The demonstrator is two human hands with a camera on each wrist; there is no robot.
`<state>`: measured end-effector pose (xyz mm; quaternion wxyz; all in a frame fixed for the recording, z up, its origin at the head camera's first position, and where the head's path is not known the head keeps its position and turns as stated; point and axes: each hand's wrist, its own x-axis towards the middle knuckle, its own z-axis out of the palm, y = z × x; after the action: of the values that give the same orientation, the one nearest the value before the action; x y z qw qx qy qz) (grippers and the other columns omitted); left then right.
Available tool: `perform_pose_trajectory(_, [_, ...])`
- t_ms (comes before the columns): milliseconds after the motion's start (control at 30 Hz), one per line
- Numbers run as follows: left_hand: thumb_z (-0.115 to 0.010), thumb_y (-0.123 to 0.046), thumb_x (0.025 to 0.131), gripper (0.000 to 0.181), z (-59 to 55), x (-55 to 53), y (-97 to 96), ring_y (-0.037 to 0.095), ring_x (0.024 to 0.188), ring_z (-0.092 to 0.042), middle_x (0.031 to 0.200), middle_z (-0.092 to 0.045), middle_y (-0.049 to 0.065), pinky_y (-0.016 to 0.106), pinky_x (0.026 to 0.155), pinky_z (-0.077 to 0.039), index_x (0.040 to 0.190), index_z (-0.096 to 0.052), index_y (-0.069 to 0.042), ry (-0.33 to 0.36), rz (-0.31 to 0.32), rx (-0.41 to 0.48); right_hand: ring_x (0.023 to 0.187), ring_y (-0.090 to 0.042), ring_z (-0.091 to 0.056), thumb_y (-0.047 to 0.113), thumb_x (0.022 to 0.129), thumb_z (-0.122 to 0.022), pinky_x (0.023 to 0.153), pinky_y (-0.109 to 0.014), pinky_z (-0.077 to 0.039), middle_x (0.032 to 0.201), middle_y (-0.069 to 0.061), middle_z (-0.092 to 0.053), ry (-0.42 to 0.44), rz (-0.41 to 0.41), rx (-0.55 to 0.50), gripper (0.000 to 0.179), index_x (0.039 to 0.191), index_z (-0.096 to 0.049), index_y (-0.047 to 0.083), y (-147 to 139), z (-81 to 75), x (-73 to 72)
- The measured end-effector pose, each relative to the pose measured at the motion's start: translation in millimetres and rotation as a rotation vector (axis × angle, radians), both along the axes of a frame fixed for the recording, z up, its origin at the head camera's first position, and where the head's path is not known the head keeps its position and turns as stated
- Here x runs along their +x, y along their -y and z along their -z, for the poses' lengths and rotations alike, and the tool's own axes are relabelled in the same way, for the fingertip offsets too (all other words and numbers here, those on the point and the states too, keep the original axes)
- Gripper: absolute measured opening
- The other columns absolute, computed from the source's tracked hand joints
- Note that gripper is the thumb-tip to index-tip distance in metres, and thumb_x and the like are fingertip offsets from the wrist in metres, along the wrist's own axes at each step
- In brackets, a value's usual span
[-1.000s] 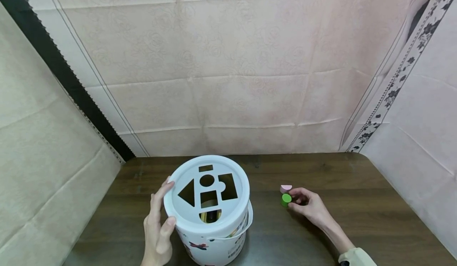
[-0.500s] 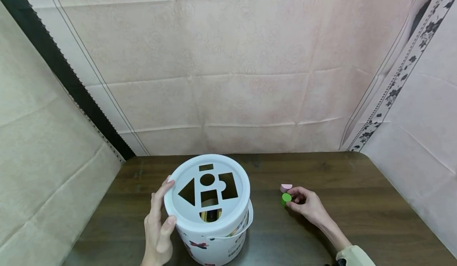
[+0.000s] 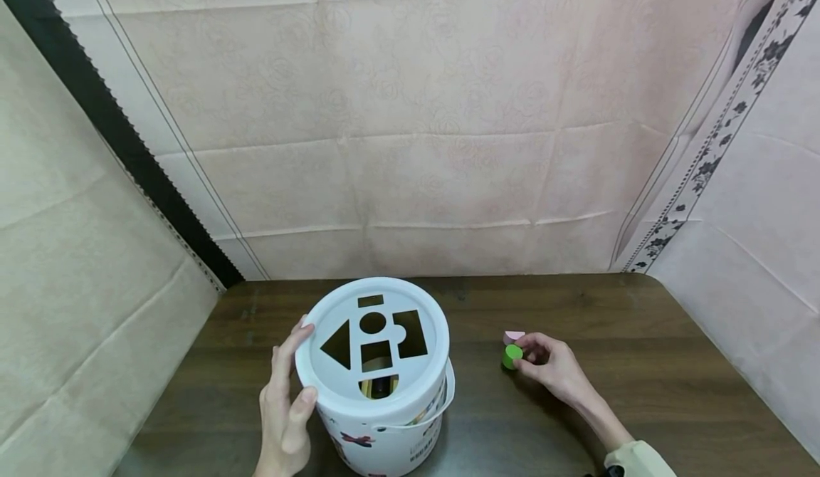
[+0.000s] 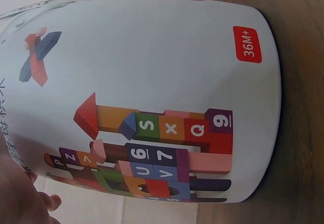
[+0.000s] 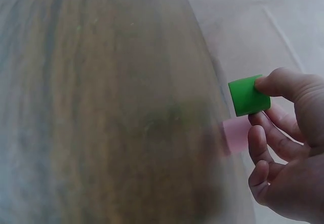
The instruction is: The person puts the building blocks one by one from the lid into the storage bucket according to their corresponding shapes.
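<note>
A white lidded bucket point(image 3: 384, 441) stands on the wooden table, its pale lid point(image 3: 410, 295) pierced with several shaped holes, a round one and a triangle among them. My left hand point(image 3: 285, 409) holds the bucket's left side, fingers over the lid's rim and thumb lower on the front. Further right, my right hand point(image 3: 554, 370) pinches a green cylinder block point(image 3: 512, 357) between thumb and fingers. The right wrist view shows the green cylinder point(image 5: 248, 95) raised over the table. Just behind it lies a pink half-round block point(image 3: 512, 336), partly covered by the fingers in the right wrist view.
The bucket's white handle point(image 3: 450, 391) hangs down on its right. Through a lid hole, yellowish pieces point(image 3: 366, 389) show inside. Pale cloth point(image 3: 416, 142) walls the back and both sides of the brown table point(image 3: 608, 320).
The green cylinder has tilted slightly in my right hand, showing more of its side. My left hand and the bucket keep their places.
</note>
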<state>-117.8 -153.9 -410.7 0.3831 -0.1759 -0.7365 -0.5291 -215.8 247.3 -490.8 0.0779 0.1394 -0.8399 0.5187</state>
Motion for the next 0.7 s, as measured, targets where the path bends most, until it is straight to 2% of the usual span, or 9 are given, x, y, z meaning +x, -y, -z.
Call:
perform_pose_trajectory(367, [-0.049,-0.027,0.093,0.054,-0.7,0.1,0.2,0.020,0.136,-0.045,0.147,-0.051,0.013,0.073,0.106,-0.001,0.142,-0.054,-0.006,0.010,-0.011,-0.003,0.072,-0.013,-0.059,0.002,0.081,-0.080,0.063,-0.027,-0.048,0.083,-0.001,-0.065,-0.046,-0.053,0.027,0.027,0.106,-0.069,0.003,7.7,-30.9,5.1])
perform_pose_trajectory(700, [-0.050,-0.029,0.094,0.054,0.9,-0.5,0.8,0.021,0.137,-0.044,0.146,-0.052,0.014,0.074,0.105,0.000,0.142,-0.054,-0.004,-0.008,0.000,-0.001,0.074,-0.015,-0.059,0.002,0.080,-0.080,0.062,-0.028,-0.048,0.085,0.001,-0.065,-0.104,-0.073,0.060,0.026,0.102,-0.068,0.009,18.2,-57.8,9.6])
